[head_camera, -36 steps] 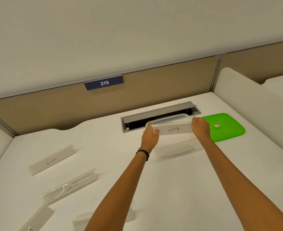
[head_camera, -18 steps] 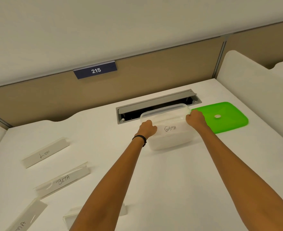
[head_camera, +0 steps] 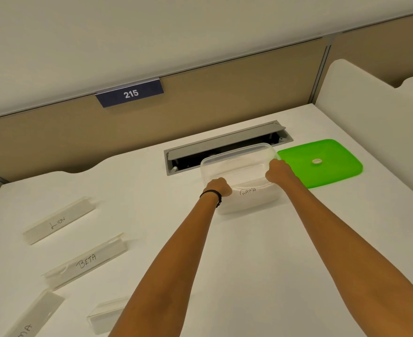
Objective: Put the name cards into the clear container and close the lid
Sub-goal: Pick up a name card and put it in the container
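Both sets of fingers dip inside the container (head_camera: 239, 164), so I cannot tell how firmly they grip. The left hand (head_camera: 218, 187) and right hand (head_camera: 278, 170), arms outstretched, sit curled at either end of the GAMA card (head_camera: 251, 193), which lies inside between them. The lid (head_camera: 322, 162) lies just right of the right hand. The LION card (head_camera: 58, 221) and BETA card (head_camera: 86, 261) lie well left; two nearer cards are cut off.

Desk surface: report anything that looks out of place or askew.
The grey cable hatch behind the clear container stands propped open, showing a dark cavity. The loose name cards, LION and BETA among them, lie at a slant on the left. Nothing looks spilled or damaged.
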The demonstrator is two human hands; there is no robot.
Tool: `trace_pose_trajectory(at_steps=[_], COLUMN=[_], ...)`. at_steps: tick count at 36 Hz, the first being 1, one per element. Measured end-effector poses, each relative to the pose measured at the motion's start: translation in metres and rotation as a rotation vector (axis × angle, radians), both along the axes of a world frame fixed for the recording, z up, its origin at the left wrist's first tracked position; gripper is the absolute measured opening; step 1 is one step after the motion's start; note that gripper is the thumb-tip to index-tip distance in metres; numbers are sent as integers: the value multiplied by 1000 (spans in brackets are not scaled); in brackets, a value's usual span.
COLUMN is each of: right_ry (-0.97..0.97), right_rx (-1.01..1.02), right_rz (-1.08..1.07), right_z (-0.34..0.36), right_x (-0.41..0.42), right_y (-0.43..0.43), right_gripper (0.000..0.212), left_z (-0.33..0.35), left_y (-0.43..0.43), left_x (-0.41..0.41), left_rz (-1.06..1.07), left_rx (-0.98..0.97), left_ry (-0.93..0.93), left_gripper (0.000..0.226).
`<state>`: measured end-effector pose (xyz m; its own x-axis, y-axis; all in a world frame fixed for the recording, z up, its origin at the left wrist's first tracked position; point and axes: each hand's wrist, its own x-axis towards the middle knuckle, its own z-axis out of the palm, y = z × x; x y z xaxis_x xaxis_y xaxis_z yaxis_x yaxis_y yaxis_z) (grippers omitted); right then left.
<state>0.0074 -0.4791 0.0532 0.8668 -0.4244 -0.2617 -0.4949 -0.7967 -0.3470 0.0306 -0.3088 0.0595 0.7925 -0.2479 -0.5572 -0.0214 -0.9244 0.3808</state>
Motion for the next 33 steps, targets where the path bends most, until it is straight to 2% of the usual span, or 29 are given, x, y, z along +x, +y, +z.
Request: trace_pose_trajectory(at_steps=[7,13,23,33], right_ry=[41,57,216,187], right_rx=[-33,-41,25,-18], right_rz=[1,1,40,14], right_z=[-6,-6,3,-1], right_x=[0,1,1,-1], right_y=[0,0,5,10], right_gripper=[30,30,42,39], left_z=[3,-4,-10,-7], left_y=[-1,-3,-5,-3], left_x=[1,3,-1,-5], left_rz=[-31,-57,-71,-41], left_rx=[55,118,128,106], left_ry=[-31,-65,-136,-250], left_gripper=[25,29,29,28])
